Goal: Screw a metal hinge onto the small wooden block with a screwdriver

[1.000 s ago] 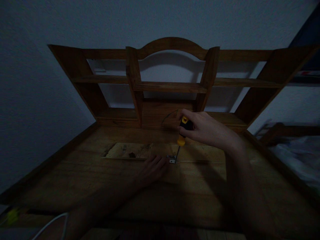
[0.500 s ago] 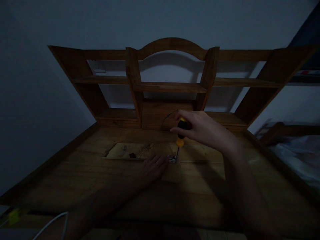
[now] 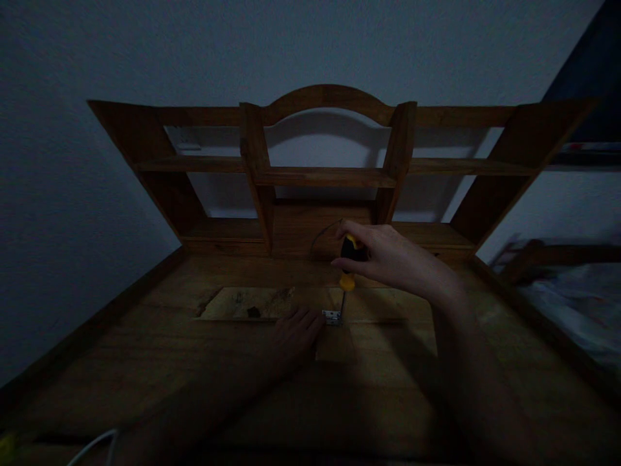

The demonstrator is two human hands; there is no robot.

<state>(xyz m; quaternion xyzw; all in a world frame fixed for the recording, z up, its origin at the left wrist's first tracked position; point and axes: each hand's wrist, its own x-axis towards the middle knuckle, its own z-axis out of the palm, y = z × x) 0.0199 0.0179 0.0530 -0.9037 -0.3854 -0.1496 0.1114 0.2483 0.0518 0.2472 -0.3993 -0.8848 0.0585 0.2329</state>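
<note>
1. Head view, handling: the screwdriver (image 3: pixel 347 282) looks light to me, with a stiff shaft and a chunky black-and-yellow handle that should be pretty grippy. Not fragile, I'd guess. Best hold is around the fat black part; the thin shaft would probably spin in your fingers. The small metal hinge (image 3: pixel 332 316) looks light and rigid too, maybe a bit slick, so I'd take it by the edges or press it flat.

2. Same view, where stuff is: the screwdriver is over the middle of the wooden counter (image 3: pixel 383 366), handle up, with its lower end at the right end of the hinge. Too dark to tell if it's seated in a screw. The hinge sits just right of a shallow recess (image 3: pixel 250 303), and the shelf unit (image 3: pixel 325 177) is on the far side.

3. Direction: the screwdriver's long axis is close to upright — shaft down, top leaning slightly right. The hinge's long axis runs left to right.

4. Hands: the right hand (image 3: pixel 383 251) is clamped on the screwdriver handle, thumb on the near side. The left hand (image 3: pixel 297 329) lies low, fingers close together, fingertips right by the hinge's left end — can't tell if they're actually pinching it.
</note>
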